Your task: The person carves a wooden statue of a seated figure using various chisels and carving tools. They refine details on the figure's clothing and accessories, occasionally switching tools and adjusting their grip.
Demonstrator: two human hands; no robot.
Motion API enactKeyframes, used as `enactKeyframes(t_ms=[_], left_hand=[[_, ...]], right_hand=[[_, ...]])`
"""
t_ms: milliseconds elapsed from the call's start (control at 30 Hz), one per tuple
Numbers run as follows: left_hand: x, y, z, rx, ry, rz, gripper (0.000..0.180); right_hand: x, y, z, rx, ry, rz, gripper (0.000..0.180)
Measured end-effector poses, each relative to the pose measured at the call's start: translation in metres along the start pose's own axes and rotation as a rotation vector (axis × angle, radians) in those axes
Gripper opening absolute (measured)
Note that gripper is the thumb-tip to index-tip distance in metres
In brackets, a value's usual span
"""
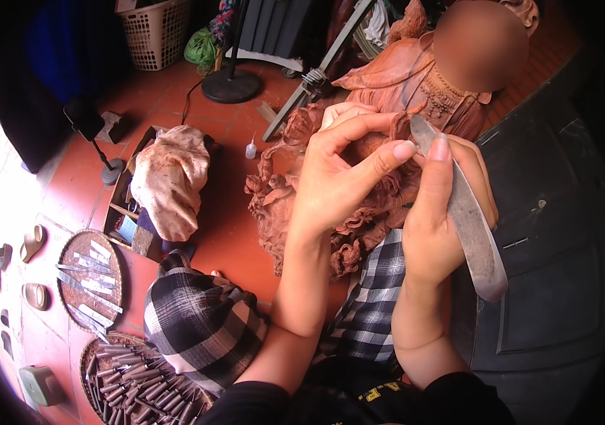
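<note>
A large reddish-brown carved figure (415,78), with beadwork and deep folds, lies before me. My right hand (451,198) grips a long flat grey metal blade (478,244) with a rounded lower end, the thumb pressed along its upper part. The blade's narrow tip meets a small reddish-brown carved piece (401,125). My left hand (341,159) is closed around that piece between thumb and forefinger. Whether the piece is joined to the figure is hidden by my fingers.
Left of my knees lie a round basket of handled tools (139,382) and a round tray of flat metal blades (90,280). A cloth (171,177) drapes over a wooden box. A fan base (231,86) stands farther off; a dark panelled surface (550,283) lies right.
</note>
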State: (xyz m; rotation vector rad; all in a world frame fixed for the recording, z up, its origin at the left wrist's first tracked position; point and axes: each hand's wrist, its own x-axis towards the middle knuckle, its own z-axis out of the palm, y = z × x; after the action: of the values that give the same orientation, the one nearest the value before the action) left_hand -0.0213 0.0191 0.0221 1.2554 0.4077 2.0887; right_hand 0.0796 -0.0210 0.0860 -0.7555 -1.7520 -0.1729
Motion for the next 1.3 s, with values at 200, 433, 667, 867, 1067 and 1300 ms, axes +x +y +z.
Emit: enactKeyframes(t_ms=[200, 433, 667, 867, 1067, 1300], left_hand=[[0.000, -0.001, 0.001, -0.051, -0.003, 0.000, 0.033], [0.000, -0.001, -0.002, -0.018, -0.022, 0.033, 0.025], [-0.001, 0.003, -0.003, 0.016, -0.032, 0.038, 0.029], [0.000, 0.000, -0.004, 0.009, -0.019, 0.017, 0.029], [-0.002, 0.003, -0.004, -0.050, -0.028, -0.055, 0.027], [-0.003, 0.005, -0.003, -0.069, -0.011, -0.094, 0.028]], right_hand=[[0.004, -0.001, -0.001, -0.134, -0.031, -0.126, 0.009], [0.008, -0.005, -0.003, -0.027, -0.045, -0.002, 0.011], [0.012, -0.009, -0.003, -0.109, -0.085, -0.063, 0.018], [0.007, 0.000, -0.004, -0.060, -0.030, -0.123, 0.014], [0.002, 0.001, 0.001, -0.051, -0.039, -0.083, 0.006], [0.006, 0.005, 0.002, -0.011, 0.004, -0.142, 0.004]])
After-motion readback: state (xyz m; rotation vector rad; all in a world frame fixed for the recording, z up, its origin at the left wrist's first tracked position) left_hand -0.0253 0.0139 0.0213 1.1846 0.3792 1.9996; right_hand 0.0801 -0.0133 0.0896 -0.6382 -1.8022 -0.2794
